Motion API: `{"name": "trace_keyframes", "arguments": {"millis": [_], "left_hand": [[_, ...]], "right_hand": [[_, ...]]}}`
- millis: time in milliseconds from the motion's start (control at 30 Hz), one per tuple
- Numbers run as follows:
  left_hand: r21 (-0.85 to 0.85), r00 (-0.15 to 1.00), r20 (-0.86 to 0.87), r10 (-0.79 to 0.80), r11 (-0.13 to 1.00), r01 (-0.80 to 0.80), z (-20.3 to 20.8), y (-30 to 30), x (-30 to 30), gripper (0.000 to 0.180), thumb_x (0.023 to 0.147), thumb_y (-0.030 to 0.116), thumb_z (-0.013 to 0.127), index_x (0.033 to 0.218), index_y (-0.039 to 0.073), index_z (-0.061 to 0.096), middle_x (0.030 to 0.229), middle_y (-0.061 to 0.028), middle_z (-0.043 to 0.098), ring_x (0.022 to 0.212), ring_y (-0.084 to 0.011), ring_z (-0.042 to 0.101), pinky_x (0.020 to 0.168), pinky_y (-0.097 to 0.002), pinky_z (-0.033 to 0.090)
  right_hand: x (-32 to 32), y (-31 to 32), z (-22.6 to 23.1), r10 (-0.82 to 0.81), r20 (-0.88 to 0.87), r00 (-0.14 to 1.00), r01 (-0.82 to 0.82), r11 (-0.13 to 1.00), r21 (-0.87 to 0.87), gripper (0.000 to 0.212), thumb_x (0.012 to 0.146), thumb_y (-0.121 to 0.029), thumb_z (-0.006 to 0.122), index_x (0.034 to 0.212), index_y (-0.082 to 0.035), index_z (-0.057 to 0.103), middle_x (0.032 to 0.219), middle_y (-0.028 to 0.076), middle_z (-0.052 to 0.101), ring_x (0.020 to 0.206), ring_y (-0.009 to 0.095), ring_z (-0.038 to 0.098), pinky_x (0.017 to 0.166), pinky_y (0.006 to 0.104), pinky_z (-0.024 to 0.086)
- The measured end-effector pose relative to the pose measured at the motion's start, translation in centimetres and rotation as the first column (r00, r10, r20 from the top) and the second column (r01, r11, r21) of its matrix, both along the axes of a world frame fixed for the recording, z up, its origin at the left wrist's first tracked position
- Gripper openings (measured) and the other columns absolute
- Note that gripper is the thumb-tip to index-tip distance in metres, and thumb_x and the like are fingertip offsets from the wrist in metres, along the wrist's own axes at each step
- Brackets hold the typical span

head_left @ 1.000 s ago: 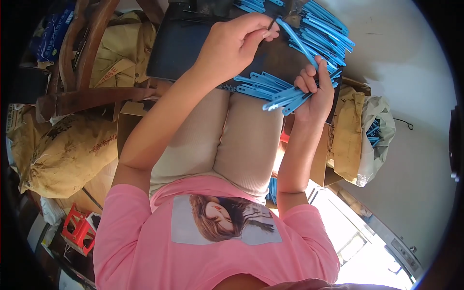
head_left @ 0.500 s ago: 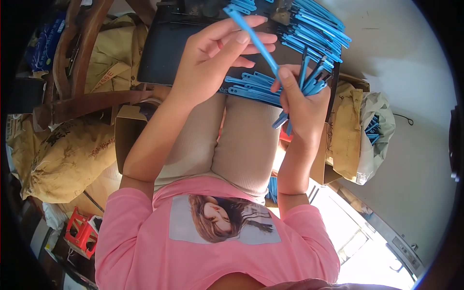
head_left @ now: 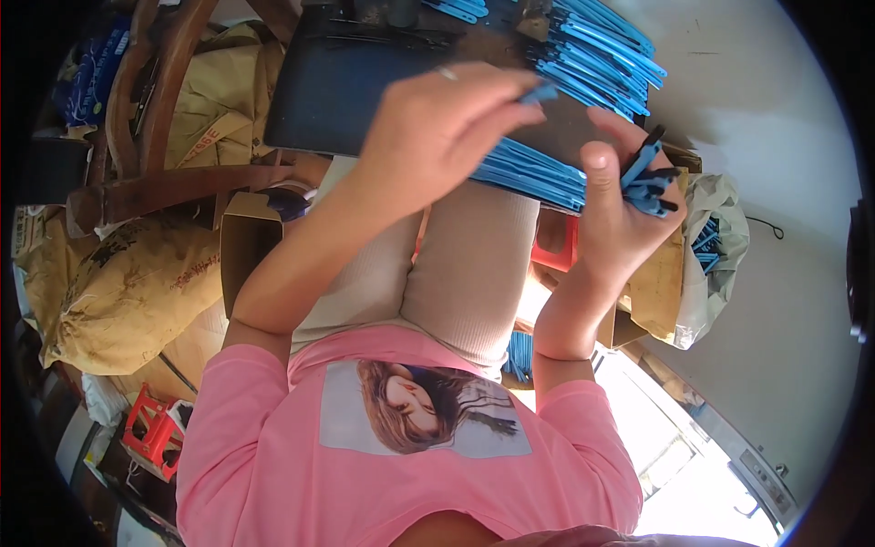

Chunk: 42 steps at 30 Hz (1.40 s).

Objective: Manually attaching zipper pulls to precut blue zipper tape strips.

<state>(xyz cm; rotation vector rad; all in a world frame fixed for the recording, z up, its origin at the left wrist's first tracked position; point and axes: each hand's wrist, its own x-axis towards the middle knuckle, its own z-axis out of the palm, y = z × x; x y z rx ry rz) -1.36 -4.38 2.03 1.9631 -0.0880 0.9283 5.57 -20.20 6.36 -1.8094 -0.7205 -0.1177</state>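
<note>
My left hand [head_left: 447, 137] is over the dark tabletop, thumb and fingers pinched on a slim blue plastic stick [head_left: 540, 93]. Only the end of that stick shows past the fingertips. To its right, my right hand [head_left: 629, 205] grips a small bundle of blue sticks with black ends [head_left: 649, 187] against the palm, thumb and index finger raised apart. A row of blue sticks [head_left: 533, 173] lies along the table's near edge, partly hidden by my left hand. Beyond my hands, a larger pile of blue sticks [head_left: 602, 64] covers the table's right side.
The dark table [head_left: 319, 100] stands over my knees. An open cardboard box [head_left: 251, 242] is left of my legs, near a wooden chair frame [head_left: 137, 187] and a full tan sack [head_left: 137, 296]. Right of the table, a pale bag [head_left: 715, 237] holds more blue pieces.
My left hand has turned over and lowered its stick from a raised, slanting position. My right hand has moved right and tilted its bundle, with thumb and index finger now spread.
</note>
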Motion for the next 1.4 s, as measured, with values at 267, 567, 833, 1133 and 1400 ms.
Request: {"name": "trace_keyframes", "arguments": {"millis": [267, 567, 833, 1133, 1400], "left_hand": [[0.006, 0.992, -0.074, -0.097, 0.995, 0.098, -0.7, -0.5, 0.1, 0.018, 0.078, 0.005, 0.070, 0.096, 0.004, 0.067, 0.098, -0.0106, 0.068, 0.085, -0.0279, 0.067, 0.072, -0.0322, 0.053], [0.599, 0.937, -0.141, 0.320, 0.781, -0.177, -1.1, 8.4, -1.7, 0.022, 0.080, 0.010, 0.068, 0.102, 0.013, 0.069, 0.099, -0.0035, 0.068, 0.087, -0.0239, 0.065, 0.073, -0.0327, 0.053], [0.726, 0.920, -0.187, 0.344, 0.680, -0.106, -1.6, 9.5, -1.6, 0.017, 0.080, 0.010, 0.067, 0.097, 0.012, 0.068, 0.093, 0.0010, 0.067, 0.084, -0.0225, 0.064, 0.069, -0.0323, 0.052], [0.710, 0.945, -0.205, 0.256, 0.703, -0.037, -0.6, 8.7, -1.3, 0.014, 0.081, 0.003, 0.063, 0.095, 0.006, 0.064, 0.090, -0.0081, 0.064, 0.082, -0.0272, 0.062, 0.068, -0.0330, 0.051], [0.729, 0.940, -0.212, 0.268, 0.684, -0.030, -1.5, 8.6, -1.2, 0.021, 0.081, 0.005, 0.063, 0.101, 0.011, 0.065, 0.093, -0.0023, 0.063, 0.083, -0.0240, 0.062, 0.068, -0.0344, 0.052]], "right_hand": [[0.9, 1.9, -2.6, 0.140, 0.135, 0.981, -0.142, 0.990, 0.011, 0.022, 0.073, -0.006, 0.078, 0.091, 0.002, 0.067, 0.072, 0.001, 0.059, 0.064, 0.008, 0.052, 0.054, 0.0195, 0.039], [3.2, -0.4, -2.4, 0.091, 0.332, 0.939, -0.192, 0.938, 0.288, 0.032, 0.097, -0.021, 0.053, 0.076, 0.001, 0.046, 0.068, 0.012, 0.057, 0.057, 0.021, 0.060, 0.055, 0.0336, 0.052], [4.4, -1.3, -1.4, 0.340, 0.160, 0.927, -0.227, 0.846, -0.482, 0.027, 0.078, -0.014, 0.076, 0.099, 0.000, 0.067, 0.086, 0.006, 0.069, 0.071, 0.013, 0.061, 0.068, 0.0256, 0.048], [5.9, -0.4, -2.1, 0.563, -0.020, 0.827, -0.397, 0.558, -0.729, 0.024, 0.076, -0.011, 0.072, 0.093, 0.004, 0.064, 0.087, 0.015, 0.061, 0.081, 0.033, 0.058, 0.072, 0.0357, 0.046], [6.6, 0.0, -2.8, 0.623, -0.048, 0.781, -0.461, 0.522, -0.718, 0.023, 0.074, -0.007, 0.069, 0.093, 0.005, 0.063, 0.088, 0.019, 0.062, 0.082, 0.037, 0.059, 0.073, 0.0385, 0.047]]}}
